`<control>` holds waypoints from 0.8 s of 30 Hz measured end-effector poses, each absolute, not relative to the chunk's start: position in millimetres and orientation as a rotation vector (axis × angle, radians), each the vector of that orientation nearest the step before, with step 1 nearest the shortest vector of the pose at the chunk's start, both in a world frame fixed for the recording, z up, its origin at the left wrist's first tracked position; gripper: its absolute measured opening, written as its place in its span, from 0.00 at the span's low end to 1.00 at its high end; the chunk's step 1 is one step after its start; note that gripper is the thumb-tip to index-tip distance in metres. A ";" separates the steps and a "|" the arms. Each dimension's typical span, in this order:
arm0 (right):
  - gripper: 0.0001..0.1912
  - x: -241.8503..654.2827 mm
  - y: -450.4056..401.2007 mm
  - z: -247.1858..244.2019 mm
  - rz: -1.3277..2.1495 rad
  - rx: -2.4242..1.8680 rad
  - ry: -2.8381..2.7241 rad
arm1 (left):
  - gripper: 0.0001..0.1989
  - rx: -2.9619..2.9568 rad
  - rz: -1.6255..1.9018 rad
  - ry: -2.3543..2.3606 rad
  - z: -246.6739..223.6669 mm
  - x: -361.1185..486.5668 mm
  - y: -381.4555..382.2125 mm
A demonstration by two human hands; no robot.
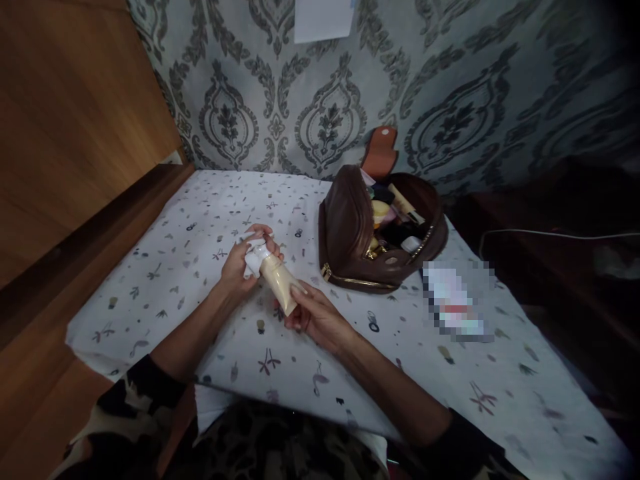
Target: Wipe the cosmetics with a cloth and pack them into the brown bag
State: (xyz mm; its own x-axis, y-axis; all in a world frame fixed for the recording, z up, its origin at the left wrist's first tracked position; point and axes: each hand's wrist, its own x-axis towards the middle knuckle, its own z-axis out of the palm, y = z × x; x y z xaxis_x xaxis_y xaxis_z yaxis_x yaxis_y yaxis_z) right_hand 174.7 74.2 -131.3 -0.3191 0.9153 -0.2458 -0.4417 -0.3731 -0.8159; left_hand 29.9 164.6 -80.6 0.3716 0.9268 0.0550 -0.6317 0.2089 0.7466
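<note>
A cream-coloured squeeze tube (280,283) is held at a slant above the patterned cloth. My right hand (320,317) grips its flat lower end between thumb and fingers. Around the tube's cap end, my left hand (240,263) is closed on a white, crumpled piece that looks like a tissue or wipe (254,259). The cap itself is mostly hidden by that white piece and my fingers. To the right of my hands stands a brown cosmetic bag (350,230), unzipped, with several tubes and small containers inside.
The white printed cloth (165,287) covers the table. A blurred-out flat object (455,300) lies right of the bag. Behind the bag, an orange-brown flap (380,153) leans at the wall. Wooden furniture (75,133) borders the left side; a white cable (560,233) runs at right.
</note>
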 end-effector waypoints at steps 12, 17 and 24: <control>0.16 180.1 75.4 -147.0 0.603 -1.315 -1.582 | 0.03 0.614 1.140 0.551 -90.6 39.8 159.3; 0.29 179.2 74.5 -149.0 0.613 -1.309 -1.648 | 0.04 0.614 1.158 0.579 -90.6 39.3 158.6; 0.27 174.1 66.3 -143.7 0.534 -1.336 -1.673 | 0.05 0.631 1.221 0.623 -96.4 44.7 159.4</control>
